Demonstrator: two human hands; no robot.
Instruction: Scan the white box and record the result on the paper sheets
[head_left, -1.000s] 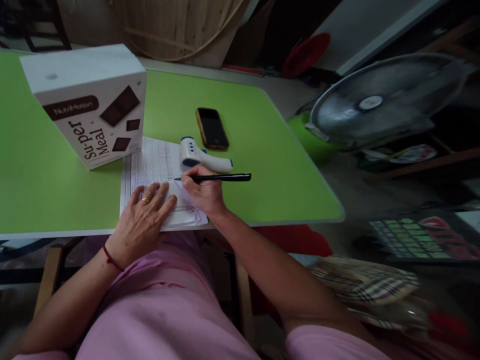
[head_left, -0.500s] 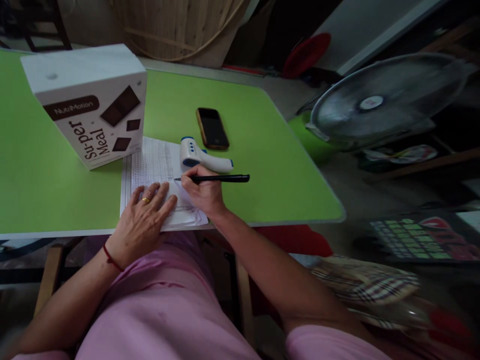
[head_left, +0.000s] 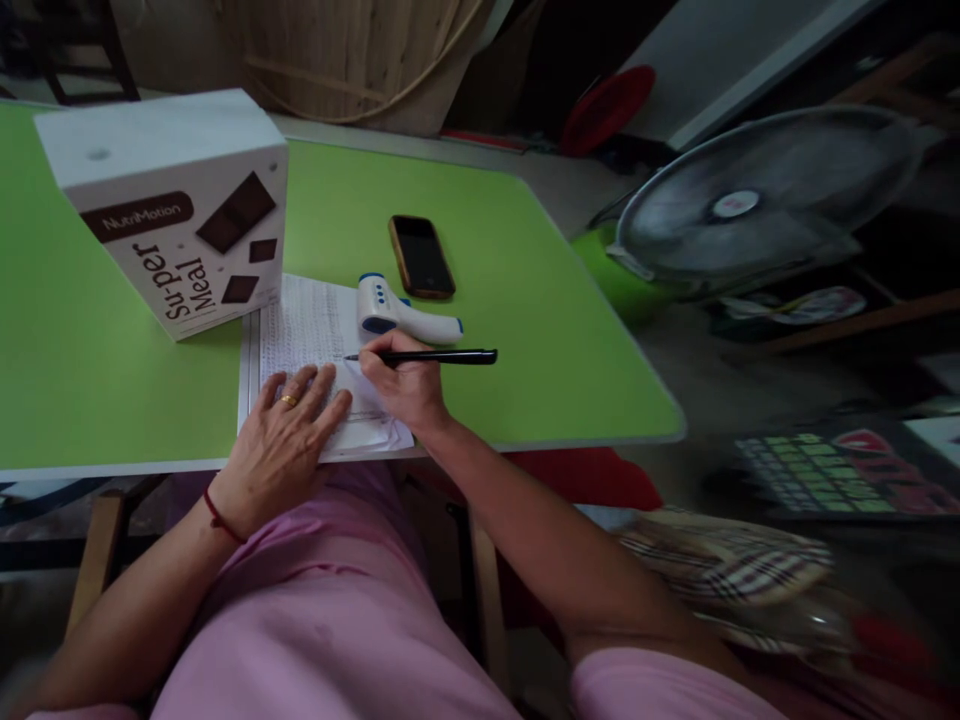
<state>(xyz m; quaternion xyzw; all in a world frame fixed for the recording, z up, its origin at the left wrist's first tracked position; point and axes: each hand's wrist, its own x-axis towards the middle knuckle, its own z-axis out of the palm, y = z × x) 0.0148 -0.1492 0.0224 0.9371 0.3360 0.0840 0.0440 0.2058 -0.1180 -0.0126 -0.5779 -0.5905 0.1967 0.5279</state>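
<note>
My right hand [head_left: 405, 380] grips a black pen [head_left: 457, 356], its tip at the sheet of paper [head_left: 304, 320], which carries dense rows of handwriting. Fingers spread, my left hand [head_left: 289, 430] lies flat on the lower left of the paper; a gold ring and a red wrist cord show on it. Just beyond the right hand lies a white and blue infrared thermometer [head_left: 405, 315]. The tall white NutriMotion box [head_left: 180, 220] stands upright at the paper's upper left, hiding part of that corner.
A phone [head_left: 421, 257] in a brown case lies on the green table [head_left: 525, 270] behind the thermometer. Off the table's right side stands a large fan [head_left: 739, 205]. Checked fabric [head_left: 757, 565] hangs or lies low at the right. The table's near edge runs against my body.
The whole view has shifted slightly to the left. Both hands, the pen and the paper keep nearly the same places relative to one another.
</note>
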